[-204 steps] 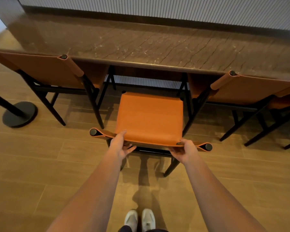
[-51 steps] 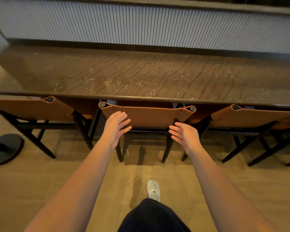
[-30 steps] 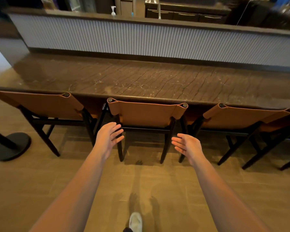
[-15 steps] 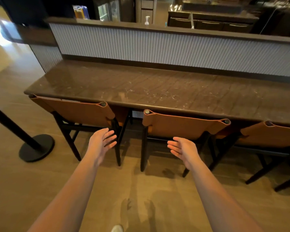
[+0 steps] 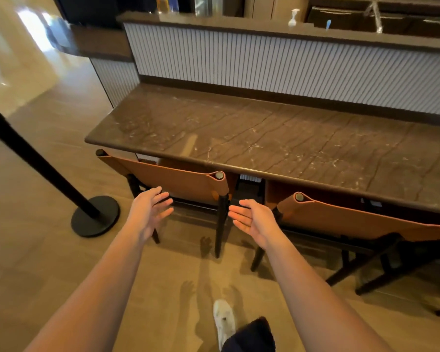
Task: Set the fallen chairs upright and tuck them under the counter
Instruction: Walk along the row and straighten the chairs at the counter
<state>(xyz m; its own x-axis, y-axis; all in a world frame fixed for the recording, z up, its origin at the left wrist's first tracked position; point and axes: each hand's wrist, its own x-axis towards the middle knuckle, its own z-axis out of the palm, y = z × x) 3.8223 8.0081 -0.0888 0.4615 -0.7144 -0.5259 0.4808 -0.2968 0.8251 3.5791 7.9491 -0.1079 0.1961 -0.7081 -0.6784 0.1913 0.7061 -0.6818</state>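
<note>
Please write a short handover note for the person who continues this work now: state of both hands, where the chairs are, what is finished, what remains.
Left hand: open, holding nothing, in front of the end chair.
Right hand: open, holding nothing, between the two chairs.
Chairs: the end chair and the next chair both stand upright, backs at the edge of the counter, seats under it.
Done: both chairs in view are upright and tucked.
Left: no fallen chair is in view; check the area outside the picture. Mind the black post base on the left.

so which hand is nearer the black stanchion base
Left. The left hand hovers open just right of the stanchion base; the right hand is farther right, past the chair leg.
</note>
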